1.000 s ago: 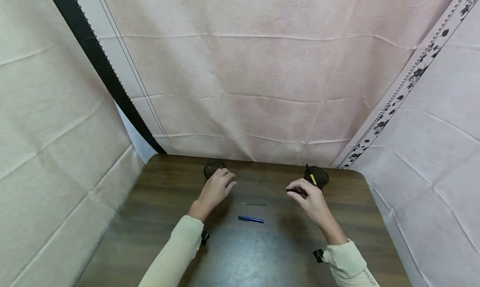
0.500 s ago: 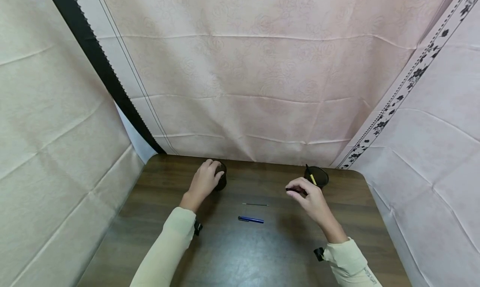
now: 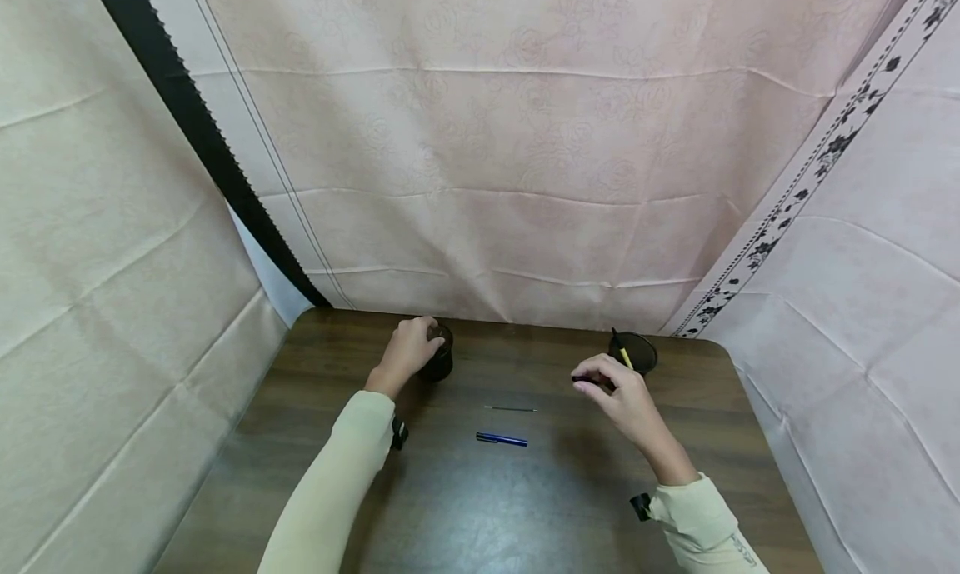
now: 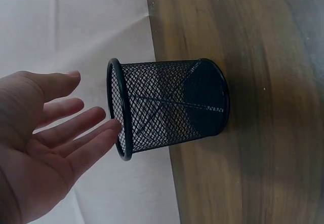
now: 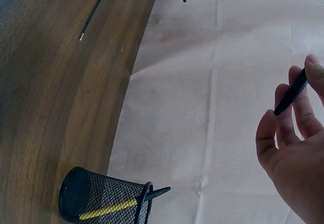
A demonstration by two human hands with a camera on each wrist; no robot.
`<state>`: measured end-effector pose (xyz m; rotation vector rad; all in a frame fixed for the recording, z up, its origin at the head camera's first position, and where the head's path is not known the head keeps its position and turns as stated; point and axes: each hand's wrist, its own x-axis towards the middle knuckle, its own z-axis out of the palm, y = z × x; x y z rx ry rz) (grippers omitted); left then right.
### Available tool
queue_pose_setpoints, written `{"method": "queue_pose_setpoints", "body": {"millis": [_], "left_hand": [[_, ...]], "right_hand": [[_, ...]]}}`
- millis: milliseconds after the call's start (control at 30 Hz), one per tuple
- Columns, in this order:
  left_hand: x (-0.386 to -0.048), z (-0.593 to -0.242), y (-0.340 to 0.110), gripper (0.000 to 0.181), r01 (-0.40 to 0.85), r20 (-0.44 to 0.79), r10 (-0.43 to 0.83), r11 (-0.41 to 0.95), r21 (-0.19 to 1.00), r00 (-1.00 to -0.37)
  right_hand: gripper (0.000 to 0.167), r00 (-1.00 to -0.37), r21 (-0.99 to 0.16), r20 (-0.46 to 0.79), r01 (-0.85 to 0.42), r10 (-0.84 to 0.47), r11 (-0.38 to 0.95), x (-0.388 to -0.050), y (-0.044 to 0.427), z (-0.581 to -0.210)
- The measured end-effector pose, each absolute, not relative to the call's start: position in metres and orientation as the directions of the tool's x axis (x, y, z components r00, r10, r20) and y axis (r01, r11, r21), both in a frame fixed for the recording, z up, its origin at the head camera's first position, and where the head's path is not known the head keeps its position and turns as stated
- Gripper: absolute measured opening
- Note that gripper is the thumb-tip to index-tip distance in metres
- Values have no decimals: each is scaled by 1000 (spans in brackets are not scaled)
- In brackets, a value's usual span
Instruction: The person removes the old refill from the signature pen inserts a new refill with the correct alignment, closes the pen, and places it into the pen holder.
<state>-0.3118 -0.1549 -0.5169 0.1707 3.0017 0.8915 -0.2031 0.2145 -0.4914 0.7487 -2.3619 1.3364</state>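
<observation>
A black mesh pen cup [image 4: 167, 105] stands upright near the table's back edge on the left. My left hand [image 3: 407, 349] is at its rim, fingers loosely extended and holding nothing; whether a fingertip touches the rim I cannot tell. My right hand [image 5: 298, 138] pinches a slim black pen [image 5: 292, 93] with a tapered end, partly hidden behind the thumb. This hand is raised just in front of a second mesh cup [image 3: 641, 359], which holds a yellow-and-black pen [image 5: 116, 208]. A thin pen refill [image 3: 512, 408] and a blue pen [image 3: 502, 439] lie between the hands.
The brown wooden table [image 3: 517, 524] bears all of these. Behind it hangs a pale cloth [image 3: 480, 157], close to both cups. More cloth closes in the left and right sides.
My left hand has moved left, from in front of the left cup to its left side, uncovering more of the cup. The right hand stays nearly still with the black pen.
</observation>
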Motion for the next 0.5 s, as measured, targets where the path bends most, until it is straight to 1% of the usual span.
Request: {"method": "queue_pose_setpoints", "body": {"millis": [200,400,500], "left_hand": [[-321,-518,-157,39,26,-69,90,770,637,-994],[-326,-521,-159,38,-31,-117,72,715,699,-990],[-327,-521,-158,37,-57,-138,59,704,708,-989]], "right_hand": [[24,-799,-682,528,-600,-287,418,-204,215,-492],[23,-803,-687,522,-596,-288,415,-204,216,-493],[23,-805,-689,519,-593,-288,416,-203,216,-493]]}}
